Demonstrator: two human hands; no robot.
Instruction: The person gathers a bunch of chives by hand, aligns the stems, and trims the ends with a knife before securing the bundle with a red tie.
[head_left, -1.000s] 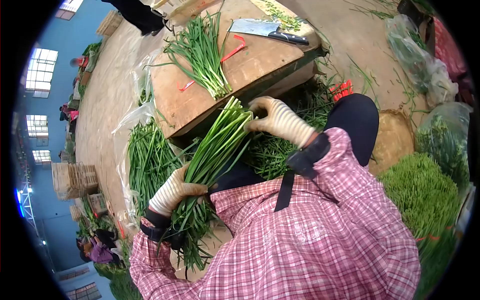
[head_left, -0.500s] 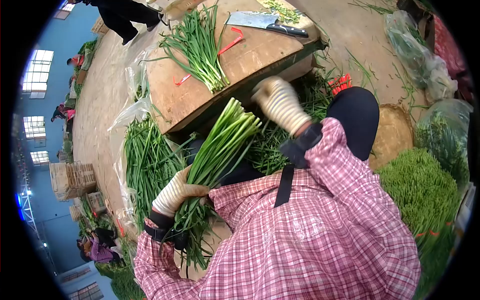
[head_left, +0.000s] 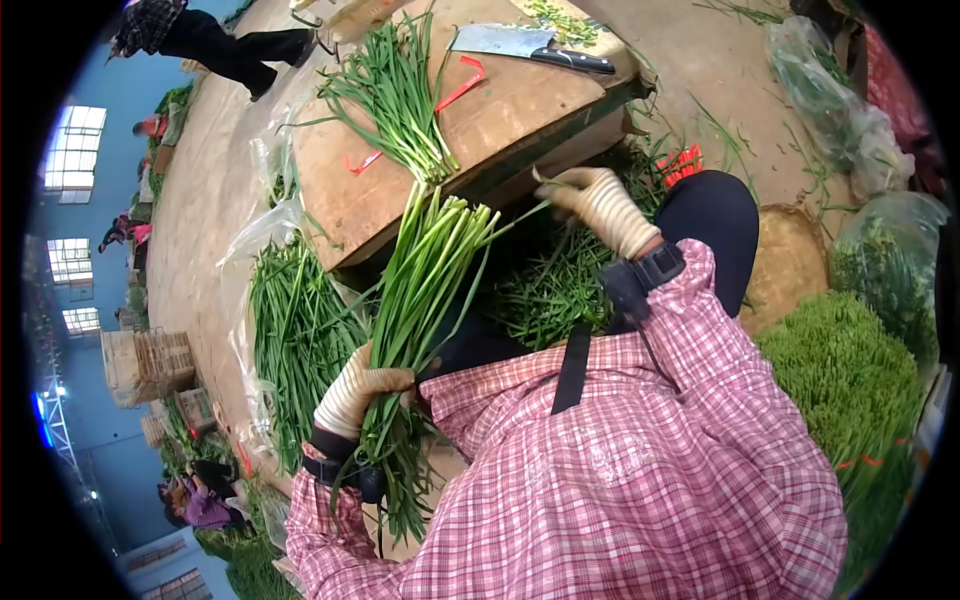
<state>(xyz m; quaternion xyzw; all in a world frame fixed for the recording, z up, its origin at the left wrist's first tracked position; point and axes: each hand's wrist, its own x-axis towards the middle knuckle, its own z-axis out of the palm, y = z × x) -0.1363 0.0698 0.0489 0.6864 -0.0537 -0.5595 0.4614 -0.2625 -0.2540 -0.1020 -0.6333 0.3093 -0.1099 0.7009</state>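
Observation:
A bunch of garlic chives (head_left: 430, 280) stands tilted over my lap, with its pale cut ends up. My gloved left hand (head_left: 365, 390) is wrapped round its lower, leafy part. To the right of the bunch, my gloved right hand (head_left: 600, 205) is closed, fingertips pinched together. A thin chive leaf (head_left: 522, 217) stretches from the bunch to these fingertips. On the wooden board in front lies another bunch of chives (head_left: 400, 100), near a red tie strip (head_left: 462, 85). Loose leaves (head_left: 550, 295) are heaped beneath my right hand.
A cleaver (head_left: 530, 47) rests at the far right of the wooden board (head_left: 530, 120). More chives (head_left: 300, 320) lie in plastic at my left. Red ties (head_left: 680, 165) are by my right knee; bundled greens (head_left: 840, 370) stand at right. A person (head_left: 220, 45) is at the upper left.
My right hand has moved right, away from the bunch, with a leaf stretched to it. The bunch has tilted more upright. The person at the upper left has come further into view.

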